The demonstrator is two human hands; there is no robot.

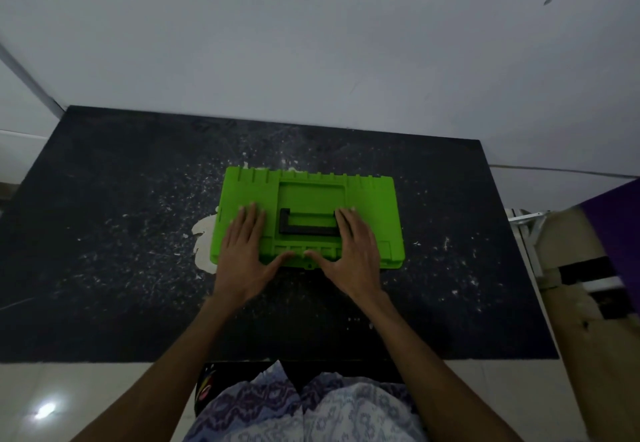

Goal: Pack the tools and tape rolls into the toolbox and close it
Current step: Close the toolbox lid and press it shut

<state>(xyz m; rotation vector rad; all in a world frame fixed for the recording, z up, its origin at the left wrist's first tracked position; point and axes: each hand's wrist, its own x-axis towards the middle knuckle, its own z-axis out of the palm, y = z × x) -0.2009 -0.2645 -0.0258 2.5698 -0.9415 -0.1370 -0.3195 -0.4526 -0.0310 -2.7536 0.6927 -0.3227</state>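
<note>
A bright green toolbox (311,192) lies on the middle of the black table (104,199) with its lid down. A black carry handle (304,225) lies flat in the lid's recess. My left hand (246,251) rests flat on the lid left of the handle, fingers spread. My right hand (353,251) rests flat on the lid over the handle's right end. Both thumbs point inward along the front edge and nearly meet near the latch. No tools or tape rolls are in view.
The table top is speckled with white flecks and has a pale chipped patch (202,244) at the toolbox's left front corner. A white wall stands behind. At the right stand a beige and purple object (588,268) and a white metal frame (526,230).
</note>
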